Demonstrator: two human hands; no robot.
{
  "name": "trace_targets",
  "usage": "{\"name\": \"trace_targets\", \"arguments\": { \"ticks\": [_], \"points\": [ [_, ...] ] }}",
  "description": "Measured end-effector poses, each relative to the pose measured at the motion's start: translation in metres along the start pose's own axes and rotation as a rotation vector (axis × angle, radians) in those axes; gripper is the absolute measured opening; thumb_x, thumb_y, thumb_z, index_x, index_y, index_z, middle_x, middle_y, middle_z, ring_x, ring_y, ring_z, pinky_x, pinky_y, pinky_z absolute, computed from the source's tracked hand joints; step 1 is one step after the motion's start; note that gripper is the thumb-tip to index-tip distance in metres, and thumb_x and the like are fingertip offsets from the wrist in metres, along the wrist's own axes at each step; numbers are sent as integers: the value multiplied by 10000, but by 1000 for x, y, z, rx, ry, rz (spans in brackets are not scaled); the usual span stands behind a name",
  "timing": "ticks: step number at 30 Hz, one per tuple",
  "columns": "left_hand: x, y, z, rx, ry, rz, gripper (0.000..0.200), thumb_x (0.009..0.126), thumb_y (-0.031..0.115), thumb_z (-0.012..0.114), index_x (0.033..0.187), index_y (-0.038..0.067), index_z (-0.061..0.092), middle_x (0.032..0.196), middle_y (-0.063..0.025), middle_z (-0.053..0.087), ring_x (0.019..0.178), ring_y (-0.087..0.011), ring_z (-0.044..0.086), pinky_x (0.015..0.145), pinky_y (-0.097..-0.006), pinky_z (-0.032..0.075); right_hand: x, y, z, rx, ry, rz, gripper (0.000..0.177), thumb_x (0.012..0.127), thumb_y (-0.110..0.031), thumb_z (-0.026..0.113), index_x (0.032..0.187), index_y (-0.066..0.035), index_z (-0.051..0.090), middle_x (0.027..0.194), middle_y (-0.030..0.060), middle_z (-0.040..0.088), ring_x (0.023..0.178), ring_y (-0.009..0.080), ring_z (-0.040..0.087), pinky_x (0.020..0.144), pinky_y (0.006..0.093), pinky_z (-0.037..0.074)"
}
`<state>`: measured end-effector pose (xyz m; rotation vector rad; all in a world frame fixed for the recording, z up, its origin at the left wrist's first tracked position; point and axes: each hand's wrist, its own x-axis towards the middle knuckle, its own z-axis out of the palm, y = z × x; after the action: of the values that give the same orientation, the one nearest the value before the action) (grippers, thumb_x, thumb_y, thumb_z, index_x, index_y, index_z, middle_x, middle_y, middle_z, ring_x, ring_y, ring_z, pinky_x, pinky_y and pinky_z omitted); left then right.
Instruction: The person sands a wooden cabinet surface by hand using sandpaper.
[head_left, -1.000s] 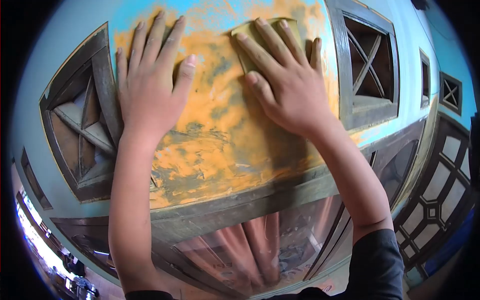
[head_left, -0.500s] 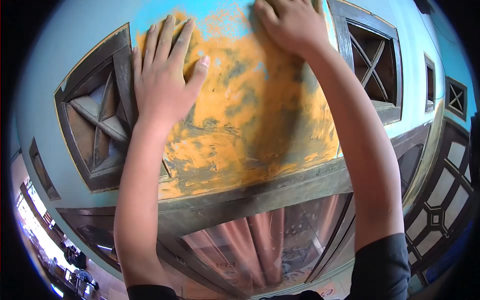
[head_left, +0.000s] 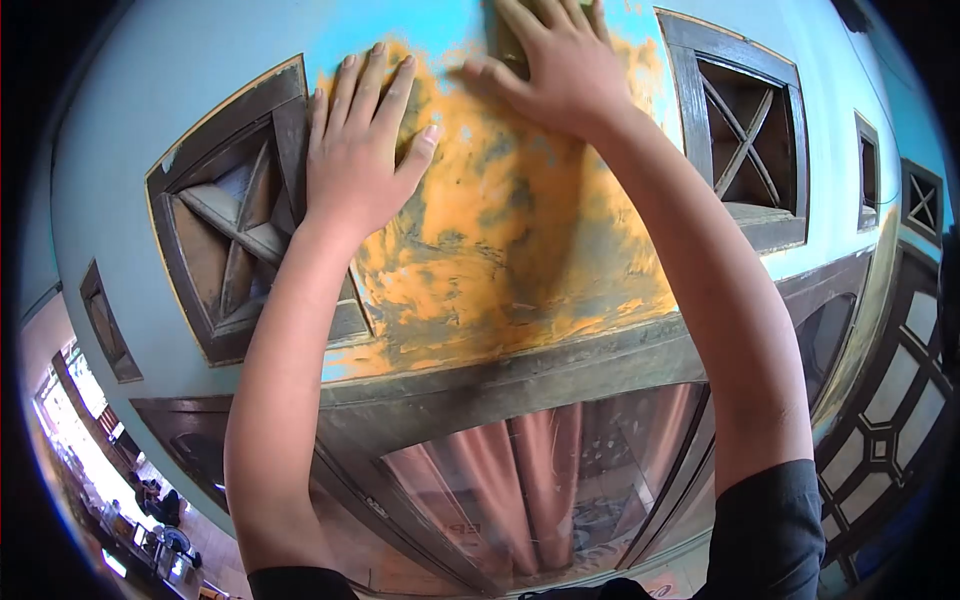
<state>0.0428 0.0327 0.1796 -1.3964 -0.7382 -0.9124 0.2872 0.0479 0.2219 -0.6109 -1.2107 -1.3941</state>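
Ahead of me is a blue wall with a rough orange and grey-green patch [head_left: 470,260] of worn or smeared coating. My left hand [head_left: 362,165] lies flat on the patch's left side, fingers spread and pointing up. Higher and to the right, my right hand [head_left: 572,75] presses on the upper part of the patch. Its fingers are stretched, its thumb sticks out to the left, and its fingertips reach the top edge of the view. Dark greenish shade shows beside that palm; whether anything thin lies under it is hidden. No tool is visible in either hand.
Wooden-framed vents with crossed slats flank the patch: a left vent [head_left: 240,235] and a right vent [head_left: 742,135]. Below runs a wooden beam [head_left: 520,370] over a glass pane with a pink curtain [head_left: 545,480] behind it. A dark panelled door [head_left: 880,440] stands at right.
My right hand has slid left and slightly down across the wall, its thumb now farther out. The view has shifted a little; my left hand stays at about the same place on the wall.
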Motion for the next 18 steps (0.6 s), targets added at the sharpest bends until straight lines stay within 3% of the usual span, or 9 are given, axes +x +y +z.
{"name": "trace_targets", "arguments": {
  "ticks": [2, 3, 6, 7, 10, 11, 14, 18],
  "points": [
    [-1, -3, -3, -27, -14, 8, 648, 1018, 451, 528, 1595, 188, 395, 1660, -125, 333, 1552, -341, 260, 1264, -559, 171, -15, -2, 0, 234, -19, -87, 543, 982, -405, 624, 1480, -200, 558, 1557, 101, 499, 1477, 370, 392, 1227, 528, 296],
    [-1, -5, -5, -92, 1, -2, 628, 1019, 441, 530, 1581, 184, 417, 1644, -127, 362, 1538, -345, 288, 1260, -548, 192, -17, 2, -2, 308, -94, -163, 507, 958, -312, 673, 1442, -184, 597, 1501, 87, 562, 1461, 347, 422, 1226, 518, 307],
    [1, -5, -12, -260, 76, -6, 562, 1019, 408, 538, 1526, 169, 489, 1579, -129, 455, 1490, -358, 371, 1239, -519, 264, -23, 19, -14, 363, -207, -340, 466, 939, -235, 691, 1401, -204, 637, 1479, 49, 591, 1422, 294, 476, 1181, 482, 368],
    [3, -2, -15, -293, 123, 10, 536, 1019, 397, 542, 1499, 162, 519, 1546, -129, 492, 1470, -364, 400, 1227, -510, 295, -24, 23, -27, 217, -222, -388, 416, 918, -212, 705, 1333, -223, 688, 1378, 1, 648, 1309, 259, 560, 1087, 433, 443],
    [15, 9, -24, -362, 226, 92, 472, 1011, 373, 561, 1422, 142, 587, 1449, -127, 576, 1399, -376, 483, 1177, -496, 378, -23, 37, -49, 162, -286, -367, 370, 867, -207, 729, 1237, -224, 734, 1205, -29, 686, 1176, 225, 612, 1006, 394, 471],
    [20, 15, -28, -381, 253, 123, 454, 1007, 366, 568, 1397, 136, 607, 1416, -126, 601, 1373, -379, 510, 1159, -494, 404, -26, 43, -46, 178, -217, -389, 349, 821, -184, 740, 1167, -225, 756, 1058, -27, 682, 1117, 207, 625, 1003, 368, 464],
    [33, 35, -39, -493, 273, 211, 427, 993, 347, 586, 1357, 128, 634, 1356, -126, 632, 1324, -380, 553, 1127, -494, 443, -35, 53, -41, 169, -236, -369, 250, 841, -186, 689, 1079, -229, 752, 1022, -50, 681, 1075, 190, 632, 1005, 386, 450],
    [54, 73, -47, -659, 348, 399, 388, 977, 310, 590, 1303, 116, 671, 1277, -129, 675, 1241, -354, 622, 1067, -459, 503, -38, 50, -44, 168, -49, -454, 180, 836, -195, 695, 1009, -212, 744, 1000, -62, 683, 1109, 221, 612, 1023, 413, 431]
  ]
}}
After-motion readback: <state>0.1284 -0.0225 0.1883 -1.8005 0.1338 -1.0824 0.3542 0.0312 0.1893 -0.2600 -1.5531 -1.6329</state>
